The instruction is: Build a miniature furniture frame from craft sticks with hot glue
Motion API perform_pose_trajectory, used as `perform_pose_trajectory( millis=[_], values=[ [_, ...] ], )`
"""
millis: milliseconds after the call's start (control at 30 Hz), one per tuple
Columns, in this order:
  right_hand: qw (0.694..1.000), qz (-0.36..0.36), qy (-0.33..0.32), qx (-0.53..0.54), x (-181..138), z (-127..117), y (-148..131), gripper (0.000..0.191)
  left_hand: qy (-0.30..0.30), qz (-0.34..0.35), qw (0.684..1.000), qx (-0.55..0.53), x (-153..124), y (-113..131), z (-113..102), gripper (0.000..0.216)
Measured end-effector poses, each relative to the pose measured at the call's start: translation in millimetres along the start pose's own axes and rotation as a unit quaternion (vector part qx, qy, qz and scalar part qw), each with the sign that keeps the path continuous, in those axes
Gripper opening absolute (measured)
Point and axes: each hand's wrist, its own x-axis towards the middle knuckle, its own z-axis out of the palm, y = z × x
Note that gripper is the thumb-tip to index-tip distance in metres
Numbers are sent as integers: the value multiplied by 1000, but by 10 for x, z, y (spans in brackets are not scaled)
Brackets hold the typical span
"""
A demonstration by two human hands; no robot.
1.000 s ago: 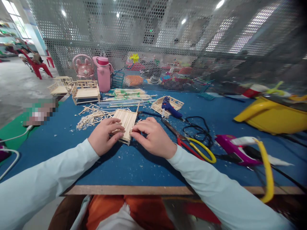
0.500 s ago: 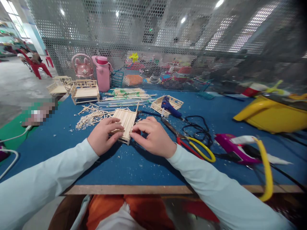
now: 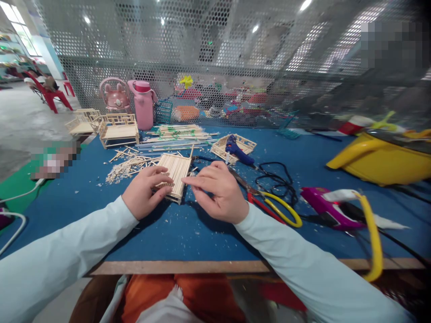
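Observation:
A small model made of pale wooden sticks (image 3: 177, 169) rests on the blue tabletop, with a slatted flat top and one post rising at its far right corner. My left hand (image 3: 145, 189) grips its left side, fingers over the slats and thumb at the near edge. On the other side, my right hand (image 3: 217, 190) has its index finger stretched out to the model's right edge, the thumb apart below it. Nothing shows between the fingers of that hand. Loose cut sticks (image 3: 129, 165) lie in a pile just beyond my left hand.
Two finished stick models (image 3: 118, 130) stand at the back left near a pink bottle (image 3: 144, 105). A blue glue gun (image 3: 237, 150) lies on another stick frame. To the right are yellow-and-red-handled scissors (image 3: 269, 204), a purple glue gun (image 3: 332, 208), cords and a yellow container (image 3: 373, 157).
My right hand has opened from a pinch at the model's right edge, its index finger now straighter and its thumb drawn away. My left hand and the model stay in place.

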Motion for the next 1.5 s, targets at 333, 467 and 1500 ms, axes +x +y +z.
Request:
perform_pose_trajectory(
  millis=[333, 467, 1500],
  values=[
    [1000, 2, -4, -8, 16, -11, -9, 25, -2, 1, 1000, 2, 2, 2, -7, 18],
    [1000, 2, -5, -6, 14, -10, -7, 25, -6, -6, 1000, 2, -1, 2, -3, 18],
    [1000, -12, 15, -10, 24, -1, -3, 23, 2, 3, 1000, 2, 0, -10, 0, 18]
  ],
)
